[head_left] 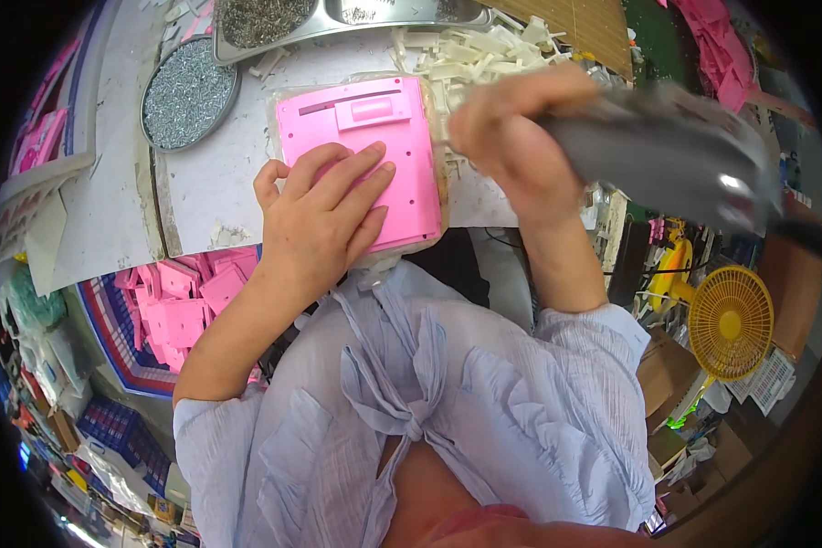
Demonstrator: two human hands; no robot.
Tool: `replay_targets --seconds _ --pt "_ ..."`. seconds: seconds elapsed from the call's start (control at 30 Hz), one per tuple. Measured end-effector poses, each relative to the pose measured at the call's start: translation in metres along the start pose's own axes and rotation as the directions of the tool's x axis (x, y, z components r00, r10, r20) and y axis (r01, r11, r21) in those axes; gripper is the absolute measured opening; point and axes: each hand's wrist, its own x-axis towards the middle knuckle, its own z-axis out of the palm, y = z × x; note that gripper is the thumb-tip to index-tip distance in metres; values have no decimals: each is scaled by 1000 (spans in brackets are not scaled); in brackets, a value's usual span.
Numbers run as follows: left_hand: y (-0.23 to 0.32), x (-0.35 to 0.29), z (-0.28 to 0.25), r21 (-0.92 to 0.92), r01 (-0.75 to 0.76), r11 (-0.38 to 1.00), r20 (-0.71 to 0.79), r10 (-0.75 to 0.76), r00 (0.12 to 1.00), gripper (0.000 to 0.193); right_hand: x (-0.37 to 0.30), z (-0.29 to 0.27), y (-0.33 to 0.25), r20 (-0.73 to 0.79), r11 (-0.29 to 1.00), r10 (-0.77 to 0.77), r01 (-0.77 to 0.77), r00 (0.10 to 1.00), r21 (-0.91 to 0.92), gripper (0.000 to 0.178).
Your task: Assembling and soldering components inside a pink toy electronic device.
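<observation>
A pink plastic housing (417,196) with small screw holes and a long slot lies on a padded, plastic-wrapped support (443,173) at the table's near edge. My left hand (324,205) rests on it, fingers spread and pressing flat. My right hand (521,137) is wrapped round a dark grey electric screwdriver (648,151), raised just right of the housing. Motion smears the tool and the hand's fingers, and the driver's tip cannot be made out.
A round dish of small screws (190,96) stands at the left, with a metal tray (338,32) of small parts behind. White plastic pieces (489,55) are heaped beyond the housing. Below left, a blue crate (110,338) holds pink parts (178,310). A yellow fan (729,321) is at right.
</observation>
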Motion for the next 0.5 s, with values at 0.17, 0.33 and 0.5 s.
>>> replay_targets --seconds 0.17,0.33,0.5 --pt "-3 3 4 -15 -45 999 -43 45 998 41 -37 5 -10 56 976 31 -18 998 -216 26" --pt "-31 27 -2 -115 53 992 -116 -66 991 43 -23 10 -28 -54 996 -7 2 999 -93 30" --pt "-43 49 -30 95 -91 991 -180 107 978 42 8 19 -71 -17 992 -121 120 993 -49 27"
